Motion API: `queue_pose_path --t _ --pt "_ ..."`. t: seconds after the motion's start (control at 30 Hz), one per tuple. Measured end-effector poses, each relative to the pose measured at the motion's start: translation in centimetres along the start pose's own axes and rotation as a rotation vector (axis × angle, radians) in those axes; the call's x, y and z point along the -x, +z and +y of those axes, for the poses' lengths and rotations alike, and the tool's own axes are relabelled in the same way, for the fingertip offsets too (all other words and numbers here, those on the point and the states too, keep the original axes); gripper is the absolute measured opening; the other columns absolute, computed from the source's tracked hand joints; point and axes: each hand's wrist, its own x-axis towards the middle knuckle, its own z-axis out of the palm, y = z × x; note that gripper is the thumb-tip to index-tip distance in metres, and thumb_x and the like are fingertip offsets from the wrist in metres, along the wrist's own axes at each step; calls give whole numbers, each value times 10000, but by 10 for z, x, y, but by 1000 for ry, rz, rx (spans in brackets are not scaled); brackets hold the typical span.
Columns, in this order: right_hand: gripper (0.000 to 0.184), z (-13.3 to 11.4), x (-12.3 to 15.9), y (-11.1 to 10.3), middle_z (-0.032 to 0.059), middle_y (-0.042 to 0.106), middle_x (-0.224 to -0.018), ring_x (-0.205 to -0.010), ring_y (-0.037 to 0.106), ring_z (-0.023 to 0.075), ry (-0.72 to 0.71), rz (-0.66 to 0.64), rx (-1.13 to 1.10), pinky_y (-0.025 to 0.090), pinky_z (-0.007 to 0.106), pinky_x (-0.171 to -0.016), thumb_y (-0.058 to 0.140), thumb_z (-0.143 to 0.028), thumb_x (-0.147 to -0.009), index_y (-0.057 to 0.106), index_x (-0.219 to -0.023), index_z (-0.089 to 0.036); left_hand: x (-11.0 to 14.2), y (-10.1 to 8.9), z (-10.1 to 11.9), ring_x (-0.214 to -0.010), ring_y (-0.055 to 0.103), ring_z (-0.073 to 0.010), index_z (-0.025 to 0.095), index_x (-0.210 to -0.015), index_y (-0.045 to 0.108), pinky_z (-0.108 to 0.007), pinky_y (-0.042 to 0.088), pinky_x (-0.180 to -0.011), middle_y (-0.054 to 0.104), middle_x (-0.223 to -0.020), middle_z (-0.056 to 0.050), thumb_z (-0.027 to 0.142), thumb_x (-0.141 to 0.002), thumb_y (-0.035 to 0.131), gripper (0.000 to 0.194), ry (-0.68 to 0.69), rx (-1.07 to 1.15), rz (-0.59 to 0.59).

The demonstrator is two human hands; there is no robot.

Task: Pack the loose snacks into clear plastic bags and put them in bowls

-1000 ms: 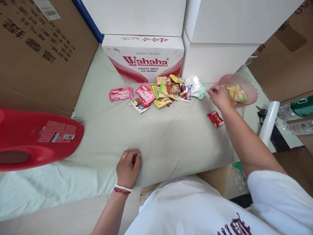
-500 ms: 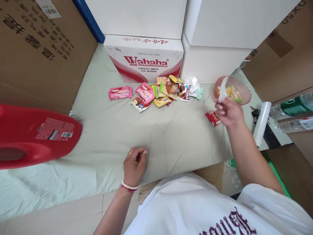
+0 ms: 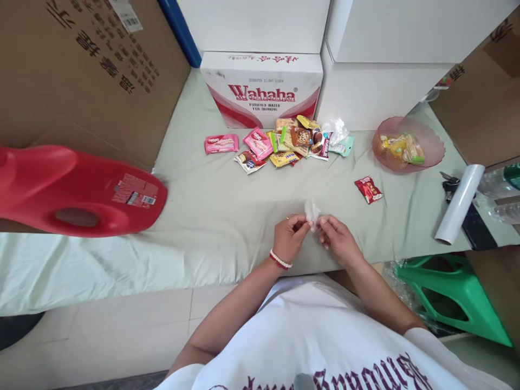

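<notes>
My left hand (image 3: 289, 236) and my right hand (image 3: 336, 238) meet near the front edge of the pale green cloth (image 3: 227, 206). Both pinch a small white wrapper (image 3: 312, 212) that sticks up between their fingertips. A heap of snack packets (image 3: 284, 143) lies farther back, in front of the Wahaha box (image 3: 262, 89). A single red packet (image 3: 368, 189) lies alone to the right of my hands. The pink glass bowl (image 3: 430, 154) at the back right holds a few yellow packets.
A large red plastic jug (image 3: 73, 189) lies on its side at the left. Brown cartons stand at the left and right, white boxes at the back. A white roll (image 3: 459, 205), keys and bottles lie at the right edge. A green stool (image 3: 455, 292) stands below.
My right hand came back from the bowl with the white wrapper. My left hand rose from the cloth to meet it, and both now grip the wrapper. The view shifted left.
</notes>
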Motion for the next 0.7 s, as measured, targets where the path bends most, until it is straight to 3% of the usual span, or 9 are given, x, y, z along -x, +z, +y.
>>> queue_pose_path --t 0.07,0.17,0.23,0.37,0.43,0.5,0.63,0.7 --pt "355 0 -2 -7 12 658 -916 -690 539 125 -154 20 117 467 229 -571 772 -543 -817 693 -988 -242 3 -3 -3 -603 496 -112 191 -763 712 -256 392 -616 613 -670 18 350 -861 703 187 -37 14 4" --pt "300 0 -9 -10 6 654 -879 -785 565 148 -179 -82 145 494 257 -703 787 -493 -815 727 -943 -229 9 -8 -3 -623 499 -112 194 -737 704 -255 393 -632 602 -676 19 346 -839 724 184 20 1 -26" --pt "282 0 -14 -8 -17 605 -758 -706 527 127 -135 -38 32 467 242 -661 805 -477 -797 710 -833 -214 11 -11 -3 -622 492 -109 195 -732 687 -251 389 -631 589 -668 24 356 -833 734 195 18 38 9" --pt "368 1 -19 -7 -44 558 -741 -615 475 88 -3 77 -291 392 200 -530 898 -437 -669 633 -795 -214 11 -19 -6 -621 532 -108 189 -785 658 -244 410 -625 627 -691 21 460 -815 759 291 -193 324 109" --pt "394 3 -16 -10 -23 592 -775 -588 466 87 81 -4 -231 364 203 -490 886 -468 -673 626 -815 -208 9 -24 -8 -648 573 -115 184 -839 672 -244 428 -633 668 -738 1 494 -798 773 329 -257 458 112" --pt "398 3 -10 -16 9 624 -810 -573 462 100 80 -32 -9 354 221 -470 828 -528 -733 648 -874 -202 7 -29 -7 -661 586 -115 180 -863 683 -238 433 -639 671 -731 -2 494 -805 771 332 -265 503 116" --pt "371 -7 4 -25 54 637 -1033 -722 534 141 -348 275 457 475 278 -628 732 -500 -856 666 -1102 -230 8 -33 1 -628 554 -98 181 -868 683 -234 438 -632 687 -767 -5 468 -838 742 295 -230 438 82" --pt "329 -16 7 -22 59 633 -1089 -838 571 163 -473 206 503 511 307 -753 699 -463 -899 662 -1149 -252 10 -32 7 -607 534 -93 178 -858 684 -237 431 -619 689 -778 -7 455 -850 724 280 -200 363 15"
